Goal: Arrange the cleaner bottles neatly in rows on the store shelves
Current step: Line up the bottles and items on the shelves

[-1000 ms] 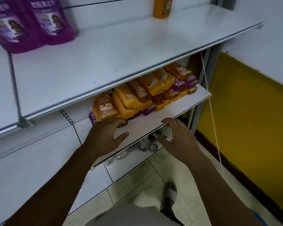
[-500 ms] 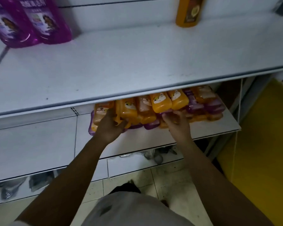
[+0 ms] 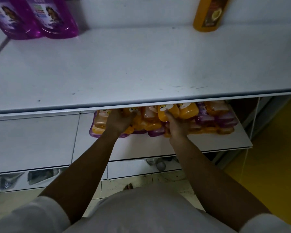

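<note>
On the lower white shelf [image 3: 225, 142], our right grip [image 3: 176, 127] clasps one orange plastic cleaner bottle [image 3: 174, 109] atop the heap [image 3: 208, 118]; whether our left grip [image 3: 119, 121] pinches anything, we cannot tell. We should take top bottles first, steadying the rest

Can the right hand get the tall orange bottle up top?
Probably, once it lets go: the right hand grips a lying bottle under the upper shelf, whose top is bare before the tall orange bottle.

I read the upper shelf [image 3: 141, 64] as smooth matt white board, lightly scuffed, with glossy translucent plastic purple bottles [image 3: 40, 19] at its back left, a glossy amber bottle [image 3: 208, 14] at its back right and shiny plastic orange bottles [image 3: 188, 111] under its front edge.
</note>
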